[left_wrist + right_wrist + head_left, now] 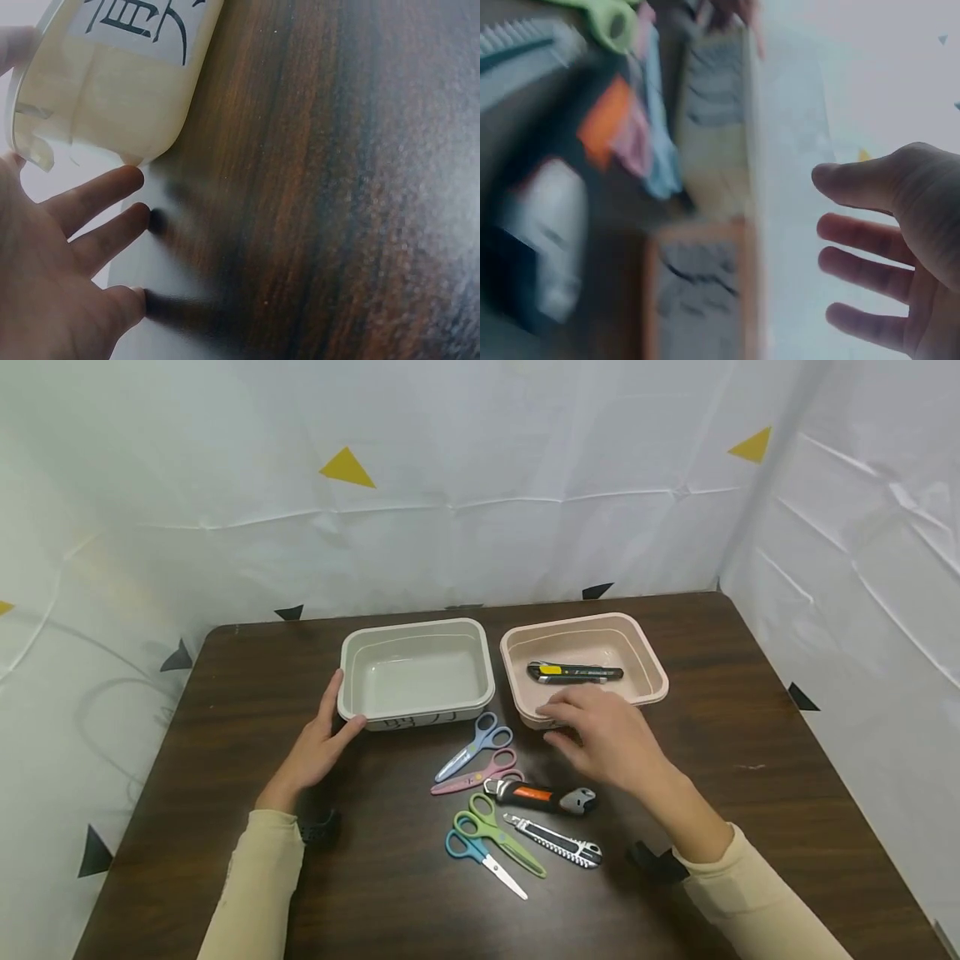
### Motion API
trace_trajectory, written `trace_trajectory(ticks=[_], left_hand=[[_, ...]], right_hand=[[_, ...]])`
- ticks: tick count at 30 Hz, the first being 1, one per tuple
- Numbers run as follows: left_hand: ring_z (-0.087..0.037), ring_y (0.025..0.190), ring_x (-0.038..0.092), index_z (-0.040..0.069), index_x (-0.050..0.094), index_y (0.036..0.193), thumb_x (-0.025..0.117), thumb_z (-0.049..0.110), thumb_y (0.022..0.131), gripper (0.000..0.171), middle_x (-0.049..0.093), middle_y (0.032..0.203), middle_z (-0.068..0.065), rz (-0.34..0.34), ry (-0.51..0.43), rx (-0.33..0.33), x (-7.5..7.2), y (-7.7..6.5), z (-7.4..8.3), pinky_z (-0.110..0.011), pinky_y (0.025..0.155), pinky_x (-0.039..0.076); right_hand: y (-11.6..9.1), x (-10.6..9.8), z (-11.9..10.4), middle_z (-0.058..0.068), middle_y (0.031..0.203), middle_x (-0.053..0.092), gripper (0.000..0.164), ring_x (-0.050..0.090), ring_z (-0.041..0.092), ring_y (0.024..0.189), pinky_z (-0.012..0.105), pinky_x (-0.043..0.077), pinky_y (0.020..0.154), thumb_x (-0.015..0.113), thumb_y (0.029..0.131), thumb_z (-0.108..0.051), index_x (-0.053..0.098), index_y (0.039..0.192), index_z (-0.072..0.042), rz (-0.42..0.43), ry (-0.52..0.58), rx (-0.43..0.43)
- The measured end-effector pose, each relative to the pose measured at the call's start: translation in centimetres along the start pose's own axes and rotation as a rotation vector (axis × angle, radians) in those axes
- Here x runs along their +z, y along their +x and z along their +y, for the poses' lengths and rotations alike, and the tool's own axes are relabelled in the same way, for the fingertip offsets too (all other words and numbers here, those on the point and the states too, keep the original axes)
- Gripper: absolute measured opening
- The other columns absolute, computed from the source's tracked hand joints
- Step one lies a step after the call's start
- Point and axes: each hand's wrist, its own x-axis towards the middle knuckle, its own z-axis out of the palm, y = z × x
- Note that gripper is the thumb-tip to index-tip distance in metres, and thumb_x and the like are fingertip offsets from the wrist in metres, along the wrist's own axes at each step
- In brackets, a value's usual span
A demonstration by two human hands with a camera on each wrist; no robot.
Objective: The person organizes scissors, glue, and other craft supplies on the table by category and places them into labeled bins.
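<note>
Teal scissors and green scissors are crossing nearest the worktop's front edge, a silver cutter lying just beside. All looking light and stiff; handles offering the safest hold, points best avoided. Black-orange cutter is lying farther in, looking heavier, its nose overlapping the pink scissors and hampering a clean pick; blue scissors are lying beyond. Right hand is hovering at the pink bin's front rim, fingers apart, gripping nothing; can't tell contact. Left hand is resting, fingers spread, against the grey bin's front-left corner. Bins are looking like light, smooth, stiff plastic; rims giving best hold. Black-yellow cutter is lying inside the pink bin, front wall and right hand partly blocking. White sheet is hanging behind the far edge.
</note>
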Motion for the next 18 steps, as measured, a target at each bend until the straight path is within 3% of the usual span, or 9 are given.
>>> trace_trajectory(ticks=[7, 14, 18], left_hand=[[-0.047, 0.141, 0.024, 0.047, -0.007, 0.154, 0.052, 0.054, 0.097, 0.082, 0.009, 0.164, -0.007, 0.000, -0.005, 0.003, 0.1, 0.3, 0.1, -0.073, 0.102, 0.023], [-0.048, 0.141, 0.023, 0.045, -0.007, 0.155, 0.051, 0.052, 0.098, 0.082, 0.008, 0.164, -0.009, -0.003, -0.003, -0.005, 0.0, 0.2, 0.0, -0.073, 0.102, 0.022], [-0.048, 0.141, 0.023, 0.045, -0.007, 0.155, 0.052, 0.052, 0.098, 0.082, 0.008, 0.164, -0.009, -0.009, -0.007, -0.003, 0.1, 0.1, 0.0, -0.072, 0.102, 0.022]], right_hand=[[-3.5, 2.8, -2.6, -0.002, 0.106, 0.064, 0.036, 0.058, 0.017, 0.090, 0.034, 0.049, 0.069, 0.080, 0.081, -0.029, 0.074, 0.114, -0.016, -0.168, 0.038, 0.005], [-5.1, 5.1, -2.8, 0.000, 0.116, 0.060, 0.048, 0.054, 0.018, 0.098, 0.038, 0.049, 0.076, 0.079, 0.082, -0.036, 0.068, 0.124, -0.015, -0.302, 0.069, 0.077], [-5.6, 5.9, -2.9, -0.001, 0.115, 0.059, 0.050, 0.055, 0.019, 0.099, 0.040, 0.049, 0.077, 0.080, 0.081, -0.033, 0.067, 0.126, -0.015, -0.328, 0.067, 0.094]])
